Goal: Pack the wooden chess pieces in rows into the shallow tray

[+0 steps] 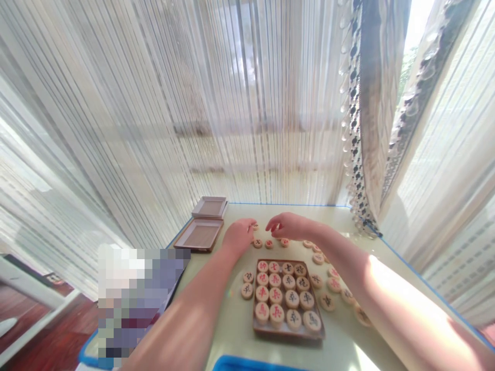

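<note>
My left hand (238,233) reaches to the far part of the table, its fingers closed around a small round Chinese chess piece (255,226) at the fingertips. To its right, my right hand (289,225) hovers palm down with curved fingers apart and nothing visible in them. Just below the hands lie a black-marked piece (258,243) and red-marked pieces (269,243). Nearer to me stands a shallow brown tray (288,332) with several pieces in rows, red characters on its left half and black ones on its right.
Loose pieces (247,290) lie left of the tray, and several more (334,284) are scattered to its right, partly under my right forearm. Two shallow open boxes (199,235) sit at the back left. String curtains (247,103) hang behind the blue-edged table (328,214). A blue object (247,363) is at the near edge.
</note>
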A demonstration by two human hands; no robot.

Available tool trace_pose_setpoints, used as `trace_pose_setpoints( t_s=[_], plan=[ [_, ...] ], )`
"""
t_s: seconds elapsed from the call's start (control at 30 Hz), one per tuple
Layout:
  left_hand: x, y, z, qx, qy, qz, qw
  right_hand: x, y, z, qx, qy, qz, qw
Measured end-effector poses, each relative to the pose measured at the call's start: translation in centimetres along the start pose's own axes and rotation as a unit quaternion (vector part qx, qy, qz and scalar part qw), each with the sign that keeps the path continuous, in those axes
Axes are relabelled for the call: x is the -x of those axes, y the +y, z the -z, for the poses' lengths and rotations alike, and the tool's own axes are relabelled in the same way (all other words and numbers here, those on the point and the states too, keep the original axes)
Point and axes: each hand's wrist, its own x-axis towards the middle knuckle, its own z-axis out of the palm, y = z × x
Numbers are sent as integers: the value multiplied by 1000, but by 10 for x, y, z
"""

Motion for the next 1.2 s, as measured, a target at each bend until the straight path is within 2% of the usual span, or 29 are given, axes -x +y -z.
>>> trace_pose_setpoints(
  t_s=[0.13, 0.27, 0.47, 0.57, 0.67, 0.73, 0.8, 0.9, 1.07, 1.2],
  plan=[
    [1, 1, 7, -4, 9, 19, 1000, 0, 4, 1, 6, 1, -10, 1000],
    [3, 4, 12, -10, -21, 34, 999, -1, 16, 8, 17, 7, -40, 999],
    [4, 13, 9, -4, -67, -25, 997, 8, 33, 24, 52, 2, -108, 993],
    [4, 20, 8, -8, -66, -47, 997, 24, 28, 40, 66, 1, -82, 994],
    [6, 31, 10, -3, -45, -79, 996, 47, 12, 55, 50, 29, -56, 997],
    [8, 40, 11, 24, -31, -108, 993, 62, 1, 59, 51, 52, -77, 994],
    [12, 50, 13, 61, -17, -129, 990, 76, -5, 54, 59, 62, -94, 992],
    [18, 65, 14, 112, -3, -141, 984, 96, -3, 36, 64, 70, -111, 989],
    [29, 85, 13, 137, -29, -165, 976, 126, 19, 5, -29, 122, -128, 984],
    [34, 90, 9, 110, -46, -166, 979, 134, 39, -12, -72, 182, -115, 974]
  ],
)
